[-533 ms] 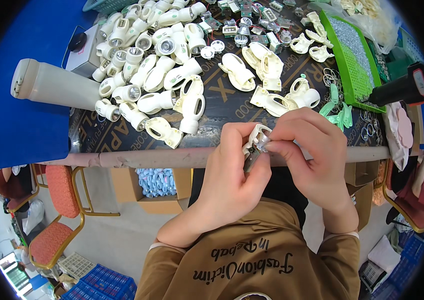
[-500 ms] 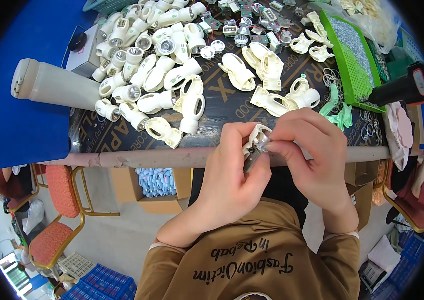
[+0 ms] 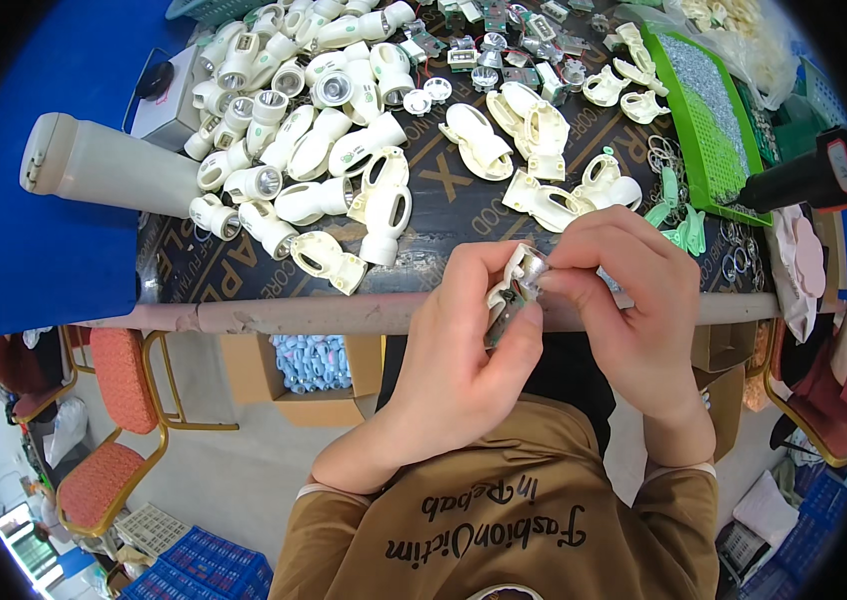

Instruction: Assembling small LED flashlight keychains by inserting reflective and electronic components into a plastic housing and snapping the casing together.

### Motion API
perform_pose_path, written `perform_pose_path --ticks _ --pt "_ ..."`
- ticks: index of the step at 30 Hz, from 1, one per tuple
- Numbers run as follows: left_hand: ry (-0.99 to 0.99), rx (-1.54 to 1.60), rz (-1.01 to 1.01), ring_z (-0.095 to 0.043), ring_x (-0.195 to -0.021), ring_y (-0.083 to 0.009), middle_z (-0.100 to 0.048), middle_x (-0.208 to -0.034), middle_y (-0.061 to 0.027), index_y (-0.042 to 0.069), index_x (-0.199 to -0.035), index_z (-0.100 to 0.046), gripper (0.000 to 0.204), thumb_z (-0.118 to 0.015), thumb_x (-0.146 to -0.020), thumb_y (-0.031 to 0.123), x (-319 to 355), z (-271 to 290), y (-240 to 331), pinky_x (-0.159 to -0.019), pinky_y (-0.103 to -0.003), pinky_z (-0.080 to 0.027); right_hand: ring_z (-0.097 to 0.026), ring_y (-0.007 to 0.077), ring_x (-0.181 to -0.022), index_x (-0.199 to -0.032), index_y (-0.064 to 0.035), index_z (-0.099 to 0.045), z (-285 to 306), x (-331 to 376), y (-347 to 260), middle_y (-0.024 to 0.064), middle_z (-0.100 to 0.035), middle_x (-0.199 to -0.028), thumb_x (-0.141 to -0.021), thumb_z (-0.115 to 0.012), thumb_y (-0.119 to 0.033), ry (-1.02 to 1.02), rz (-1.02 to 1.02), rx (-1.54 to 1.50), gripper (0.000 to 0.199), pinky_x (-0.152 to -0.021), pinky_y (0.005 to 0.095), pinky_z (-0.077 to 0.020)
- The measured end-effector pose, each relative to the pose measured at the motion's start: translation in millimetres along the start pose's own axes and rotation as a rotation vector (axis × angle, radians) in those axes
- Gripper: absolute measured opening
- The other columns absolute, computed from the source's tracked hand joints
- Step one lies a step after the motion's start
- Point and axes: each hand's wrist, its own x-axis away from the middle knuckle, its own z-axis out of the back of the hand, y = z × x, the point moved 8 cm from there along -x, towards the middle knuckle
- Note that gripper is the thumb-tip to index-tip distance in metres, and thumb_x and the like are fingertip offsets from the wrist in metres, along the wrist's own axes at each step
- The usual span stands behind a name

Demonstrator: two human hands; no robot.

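My left hand (image 3: 459, 350) is closed around a cream flashlight housing half (image 3: 499, 292) just in front of the table edge. A small circuit board (image 3: 507, 318) shows inside the housing, under my left thumb. With thumb and index finger, my right hand (image 3: 634, 320) pinches a shiny reflector (image 3: 532, 268) at the housing's head end. The fingers partly hide how the reflector sits there. Beyond my hands lie loose cream housing halves (image 3: 547, 207) and, further left, another pair of halves (image 3: 381, 215).
Many flashlights (image 3: 319, 140) are heaped at the left beside a large white bottle (image 3: 109, 165). Circuit boards with reflectors (image 3: 489, 60) lie at the back. To the right are a green tray of screws (image 3: 704, 90), a black power screwdriver (image 3: 794, 185), green clips (image 3: 686, 232) and metal rings (image 3: 739, 250).
My right fingers have shifted slightly on the reflector, and more of it shows. The board has tilted a little under my left thumb. Both hands stay in nearly the same place.
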Motion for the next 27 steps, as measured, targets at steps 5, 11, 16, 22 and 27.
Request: perform_pose_path --ticks 5,11,16,22,27 --pt "-0.003 0.091 0.057 -0.057 -0.08 -0.0184 -0.057 -0.09 -0.0112 -0.002 -0.11 -0.043 0.031 -0.053 -0.082 0.005 0 2 -7 -0.07 -0.029 -0.044 -0.057 0.0202 -0.058 -0.076 -0.0012 -0.06 -1 2 -3 0.0081 -0.058 -0.072 -0.067 -0.065 0.005 0.001 0.044 0.037 0.012 -0.05 0.0286 -0.0442" --pt "-0.099 0.351 -0.179 -0.055 -0.087 -0.0106 -0.058 -0.096 -0.0103 -0.006 -0.108 -0.046 0.029 -0.051 -0.081 0.002 4 -2 -5 -0.077 -0.024 -0.044 -0.059 0.0159 -0.067 -0.08 -0.0003 -0.06 1 22 7 0.0087 -0.058 -0.078 -0.064 -0.073 0.003 0.105 -0.068 -0.363 0.021 -0.057 0.0259 -0.049" --pt "-0.116 0.299 -0.248 -0.057 -0.084 -0.0108 -0.06 -0.096 -0.0101 -0.006 -0.109 -0.046 0.032 -0.052 -0.079 0.001 7 -4 -7 -0.074 -0.024 -0.045 -0.058 0.0166 -0.07 -0.08 -0.0015 -0.061 -3 32 15 0.008 -0.058 -0.081 -0.064 -0.073 0.002 0.149 -0.149 -0.478 0.019 -0.059 0.0265 -0.0477" --pt "-0.105 0.2 -0.107 -0.057 -0.086 -0.011 -0.059 -0.095 -0.0086 -0.004 -0.109 -0.046 0.03 -0.054 -0.08 0.001 9 -7 -25 -0.076 -0.024 -0.045 -0.056 0.0172 -0.072 -0.079 -0.0056 -0.067 -4 40 15 0.0067 -0.055 -0.087 -0.068 -0.07 -0.001 0.069 -0.123 -0.246 0.013 -0.062 0.026 -0.0459" --pt "-0.135 0.207 0.021 -0.055 -0.087 -0.0118 -0.058 -0.096 -0.0091 -0.003 -0.111 -0.044 0.032 -0.054 -0.081 0.001 9 -12 -23 -0.078 -0.025 -0.044 -0.05 0.0152 -0.071 -0.079 -0.0066 -0.067 0 42 18 0.0043 -0.05 -0.085 -0.066 -0.07 -0.002 0.114 -0.103 -0.149 0.014 -0.061 0.0257 -0.0419"
